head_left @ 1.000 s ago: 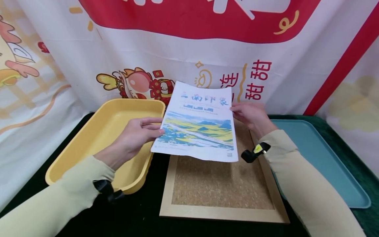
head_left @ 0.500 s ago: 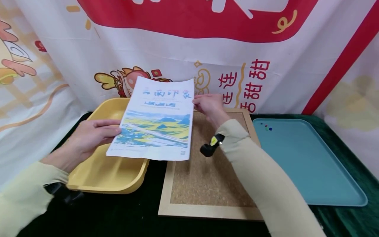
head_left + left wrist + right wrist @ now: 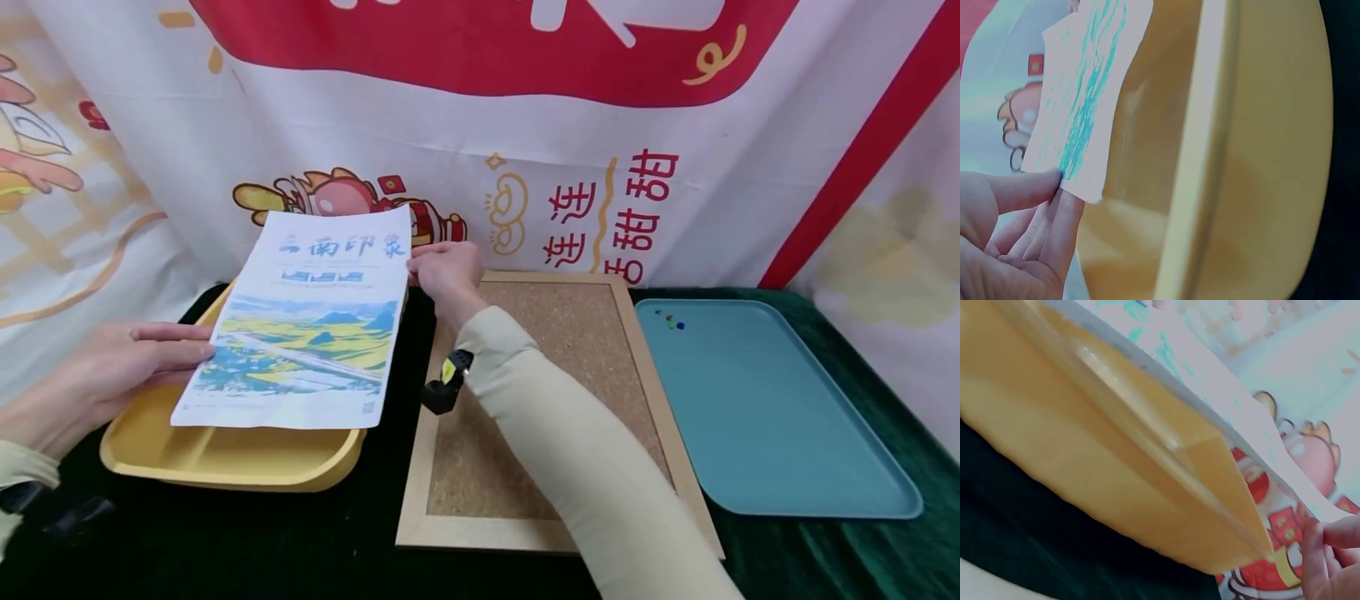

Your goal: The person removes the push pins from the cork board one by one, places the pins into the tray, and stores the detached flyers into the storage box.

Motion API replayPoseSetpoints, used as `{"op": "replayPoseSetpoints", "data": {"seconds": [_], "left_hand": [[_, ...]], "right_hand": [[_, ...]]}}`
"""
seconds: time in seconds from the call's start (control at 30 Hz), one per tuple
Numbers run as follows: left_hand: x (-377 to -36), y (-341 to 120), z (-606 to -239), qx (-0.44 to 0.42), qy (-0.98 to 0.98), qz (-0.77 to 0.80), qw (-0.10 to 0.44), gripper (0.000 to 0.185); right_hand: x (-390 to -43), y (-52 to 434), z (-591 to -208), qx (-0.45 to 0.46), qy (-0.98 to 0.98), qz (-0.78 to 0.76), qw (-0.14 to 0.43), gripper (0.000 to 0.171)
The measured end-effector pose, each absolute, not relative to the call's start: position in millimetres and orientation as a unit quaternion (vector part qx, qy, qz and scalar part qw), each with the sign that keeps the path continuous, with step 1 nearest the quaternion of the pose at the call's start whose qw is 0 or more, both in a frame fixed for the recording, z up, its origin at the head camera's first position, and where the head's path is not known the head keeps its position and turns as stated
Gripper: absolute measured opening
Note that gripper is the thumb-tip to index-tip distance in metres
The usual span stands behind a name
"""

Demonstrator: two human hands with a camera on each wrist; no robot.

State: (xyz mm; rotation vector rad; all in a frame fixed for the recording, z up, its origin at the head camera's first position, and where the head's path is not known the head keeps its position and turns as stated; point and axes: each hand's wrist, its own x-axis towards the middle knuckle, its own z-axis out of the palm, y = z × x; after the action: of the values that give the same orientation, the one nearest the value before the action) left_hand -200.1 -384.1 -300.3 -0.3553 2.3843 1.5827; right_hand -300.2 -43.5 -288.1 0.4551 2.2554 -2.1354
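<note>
A white printed sheet (image 3: 300, 333) with blue lettering and a blue, green and yellow landscape is held flat over the yellow plastic bin (image 3: 225, 458). My left hand (image 3: 127, 362) pinches its left edge between thumb and fingers; in the left wrist view the thumb (image 3: 1025, 189) lies on the printed side. At the upper right edge, my right hand (image 3: 450, 275) pinches the paper with thumb and fingertips. The right wrist view has the sheet (image 3: 1210, 394) seen nearly edge-on above the bin's rim, with the right fingers (image 3: 1316, 556) at its far corner.
A wood-framed cork board (image 3: 555, 333) lies right of the bin, partly under my right forearm. Beyond it is a teal tray (image 3: 780, 417) with several tiny coloured pieces (image 3: 673, 323) in its back left corner. A printed cloth (image 3: 420, 125) hangs behind the dark green table cover (image 3: 285, 542).
Both hands have carried the sheet leftward, from above the cork board to above the yellow bin. More of the board and the teal tray now shows.
</note>
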Motion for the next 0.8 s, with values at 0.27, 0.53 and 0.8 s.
{"op": "replayPoseSetpoints", "data": {"seconds": [0.27, 0.53, 0.8], "left_hand": [[-196.6, -398.1, -306.3, -0.148, 0.900, 0.400, 0.086, 0.071], [-193.9, -395.5, -312.5, -0.148, 0.917, 0.354, 0.106, 0.070], [-197.5, -383.0, -318.9, -0.144, 0.943, 0.290, 0.078, 0.056]], "right_hand": [[-287.8, -66.9, -297.9, 0.112, 0.777, -0.618, -0.030, 0.008], [-275.8, -80.8, -307.4, 0.069, 0.849, -0.523, -0.040, 0.006], [-272.8, -84.2, -307.6, 0.001, 0.907, -0.416, -0.063, 0.023]]}}
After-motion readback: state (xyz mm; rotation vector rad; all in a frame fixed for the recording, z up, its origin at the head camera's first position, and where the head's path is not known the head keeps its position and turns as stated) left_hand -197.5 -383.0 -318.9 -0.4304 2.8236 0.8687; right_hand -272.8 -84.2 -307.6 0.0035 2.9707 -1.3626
